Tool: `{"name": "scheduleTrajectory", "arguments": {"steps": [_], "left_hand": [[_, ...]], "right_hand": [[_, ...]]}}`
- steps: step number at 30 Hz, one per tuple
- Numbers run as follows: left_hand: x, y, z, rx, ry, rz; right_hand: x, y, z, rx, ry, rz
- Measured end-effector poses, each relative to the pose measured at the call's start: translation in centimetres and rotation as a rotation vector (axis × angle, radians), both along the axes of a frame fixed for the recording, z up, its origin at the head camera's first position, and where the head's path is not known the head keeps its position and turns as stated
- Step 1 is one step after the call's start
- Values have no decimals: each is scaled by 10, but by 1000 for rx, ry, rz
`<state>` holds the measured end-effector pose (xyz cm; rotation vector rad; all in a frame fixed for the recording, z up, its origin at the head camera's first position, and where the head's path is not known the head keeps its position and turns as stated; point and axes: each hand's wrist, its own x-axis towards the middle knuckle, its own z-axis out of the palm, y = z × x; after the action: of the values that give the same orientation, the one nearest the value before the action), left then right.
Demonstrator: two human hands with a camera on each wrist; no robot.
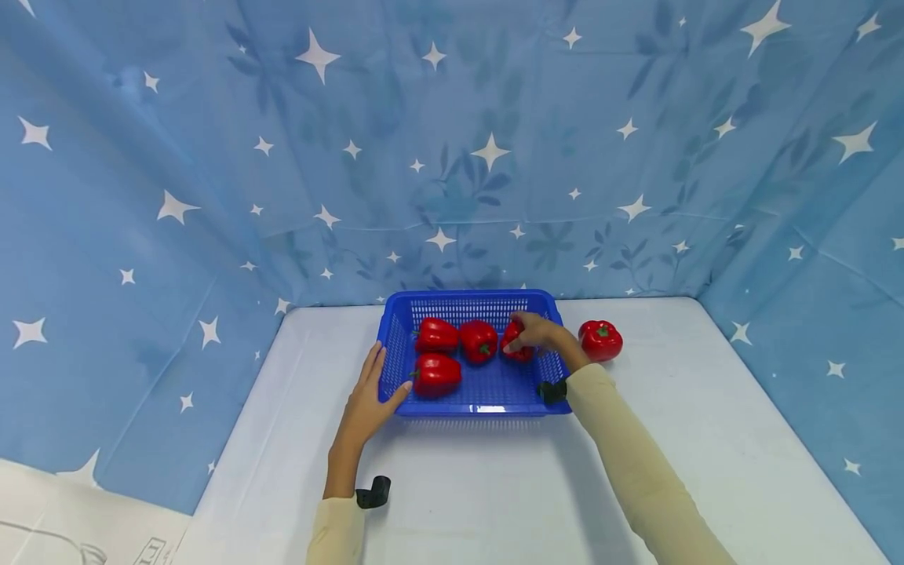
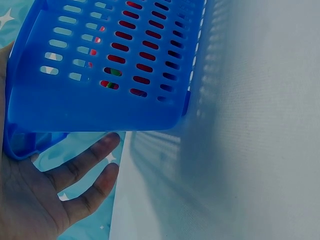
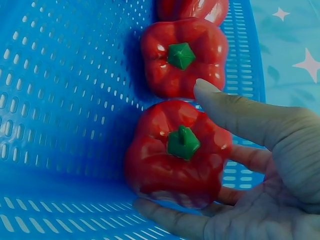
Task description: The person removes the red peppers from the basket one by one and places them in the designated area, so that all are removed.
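A blue plastic basket [image 1: 487,404] holds several red bell peppers. My right hand [image 1: 538,331] reaches over its right side and has its fingers curled round the rightmost pepper [image 3: 175,170]. In the right wrist view that pepper's green stem faces the camera, and the thumb lies across the gap towards the neighbouring pepper [image 3: 185,57]. At the basket's left rim, my left hand [image 1: 367,400] rests with its fingers spread. Two of its fingers extend below the rim in the left wrist view, apart from each other; the hand's remaining part is partly cut off.
Another red bell pepper [image 1: 600,340] lies on the white table [image 1: 480,486], to the right of the basket. Blue curtains [image 1: 452,157] with white stars enclose the table at the back and sides.
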<state>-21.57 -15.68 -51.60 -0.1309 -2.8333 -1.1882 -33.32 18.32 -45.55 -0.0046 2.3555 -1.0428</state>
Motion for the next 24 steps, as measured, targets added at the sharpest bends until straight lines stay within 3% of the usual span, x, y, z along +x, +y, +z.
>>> {"name": "scheduleTrajectory", "arguments": {"steps": [24], "left_hand": [[0,1,-2,23,27,10]], "right_hand": [[-4,0,-9,21,18,13]]}}
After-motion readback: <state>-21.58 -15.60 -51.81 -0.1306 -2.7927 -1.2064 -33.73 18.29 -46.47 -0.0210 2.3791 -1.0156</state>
